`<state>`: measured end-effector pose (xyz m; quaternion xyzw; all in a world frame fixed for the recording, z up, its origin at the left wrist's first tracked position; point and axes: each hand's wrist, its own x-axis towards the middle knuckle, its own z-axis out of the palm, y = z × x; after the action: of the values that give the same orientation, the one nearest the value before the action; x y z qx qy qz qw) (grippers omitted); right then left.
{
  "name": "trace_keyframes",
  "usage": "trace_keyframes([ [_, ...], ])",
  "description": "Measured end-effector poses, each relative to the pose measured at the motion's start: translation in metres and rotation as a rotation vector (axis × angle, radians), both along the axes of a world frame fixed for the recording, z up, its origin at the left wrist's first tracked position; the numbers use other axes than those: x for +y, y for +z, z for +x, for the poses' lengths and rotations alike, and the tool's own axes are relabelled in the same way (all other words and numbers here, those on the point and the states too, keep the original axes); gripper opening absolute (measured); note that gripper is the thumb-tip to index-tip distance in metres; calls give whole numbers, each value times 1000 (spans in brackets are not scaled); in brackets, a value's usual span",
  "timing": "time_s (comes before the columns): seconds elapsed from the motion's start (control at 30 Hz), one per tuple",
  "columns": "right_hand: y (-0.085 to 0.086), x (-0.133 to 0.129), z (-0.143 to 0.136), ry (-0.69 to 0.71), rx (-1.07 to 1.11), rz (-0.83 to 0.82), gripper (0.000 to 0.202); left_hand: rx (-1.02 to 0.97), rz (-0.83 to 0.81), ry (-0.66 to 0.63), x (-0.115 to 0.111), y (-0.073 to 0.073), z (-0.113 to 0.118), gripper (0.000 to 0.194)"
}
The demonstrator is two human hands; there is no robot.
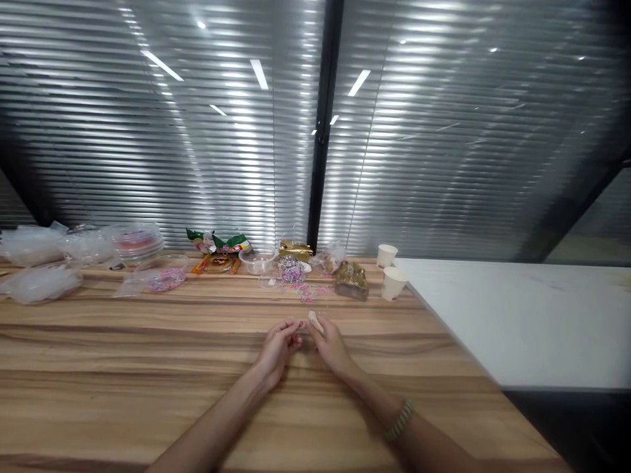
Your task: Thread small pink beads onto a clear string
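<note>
My left hand (280, 348) and my right hand (330, 345) meet above the middle of the wooden table (148, 368). The left thumb and index finger are pinched together at a tiny dark or pinkish bit, too small to name. In my right hand is a pale, cream-coloured flat piece (315, 321), held between thumb and fingers; its kind does not show. The right fingertips almost touch the left ones. Just beyond the hands lie scattered small pink and white pieces (306, 293), like little rings or clips.
Along the back stand two paper cups (393, 284), a brown-gold package (351, 279), a clear bowl (258, 261), a green snack bag (219, 242) and a lid with pink pieces (167, 280). Clear plastic containers (42, 282) sit left. A white table (532, 315) adjoins at right.
</note>
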<state>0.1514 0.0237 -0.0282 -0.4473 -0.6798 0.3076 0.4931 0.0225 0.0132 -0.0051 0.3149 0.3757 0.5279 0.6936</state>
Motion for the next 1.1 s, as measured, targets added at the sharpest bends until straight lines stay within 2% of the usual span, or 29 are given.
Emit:
trace_keyframes([
  [0.1,-3,2,0,2,4,-5,24,-17,7,-34,-3,-2,-1,13],
  [0.27,-6,1,1,85,34,-70,29,-43,54,-141,-4,-1,-5,14],
  [0.47,-2,-5,1,187,129,-210,37,196,174,-194,-5,5,-9,24],
  [0.67,-2,-5,0,177,130,-192,33,377,178,-113,0,-2,-14,40],
  [0.83,-5,-3,1,172,111,-215,32,478,234,-6,7,-6,-21,42],
  [1.0,-1,-6,3,242,96,-173,30,609,361,-41,12,-11,-26,39],
  [1.1,1,-8,5,265,93,-197,31,626,381,-18,12,-10,-25,41],
])
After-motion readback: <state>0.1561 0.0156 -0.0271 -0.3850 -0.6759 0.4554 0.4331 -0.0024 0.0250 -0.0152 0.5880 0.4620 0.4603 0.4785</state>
